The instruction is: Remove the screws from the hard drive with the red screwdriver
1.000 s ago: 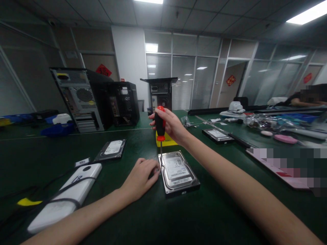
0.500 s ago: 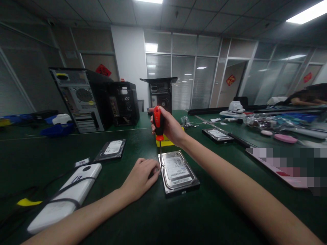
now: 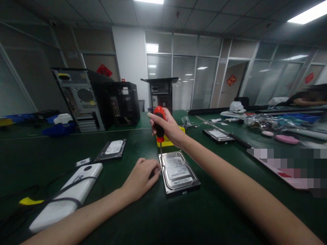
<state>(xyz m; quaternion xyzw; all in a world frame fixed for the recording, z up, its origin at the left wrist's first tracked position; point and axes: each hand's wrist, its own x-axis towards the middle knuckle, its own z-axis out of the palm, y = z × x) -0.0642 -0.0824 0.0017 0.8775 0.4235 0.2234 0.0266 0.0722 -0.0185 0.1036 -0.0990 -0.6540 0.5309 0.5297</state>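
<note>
A silver hard drive (image 3: pixel 176 170) with a white label lies flat on the green tabletop. My right hand (image 3: pixel 170 127) is wrapped around a screwdriver (image 3: pixel 160 123) with a red and black handle, the thumb lying across it. Its shaft points down, nearly upright, and the tip meets the left side of the drive near its upper left corner; the screw under it is too small to make out. My left hand (image 3: pixel 143 177) rests on the table with curled fingers, its fingertips and thumb at the drive's left edge. A yellow tray (image 3: pixel 168 139) sits just behind the drive, partly hidden by my right hand.
Other hard drives lie at left (image 3: pixel 112 149) and right (image 3: pixel 218 135). A white power bank-like box (image 3: pixel 67 197) with black cable is near my left forearm. Computer cases (image 3: pixel 87 98) stand behind. Bagged parts (image 3: pixel 260 122) clutter the right; another person (image 3: pixel 309 97) leans there.
My right thumb has shifted across the screwdriver's handle, and my grip on it has turned a little. The left hand and the hard drive have stayed in place.
</note>
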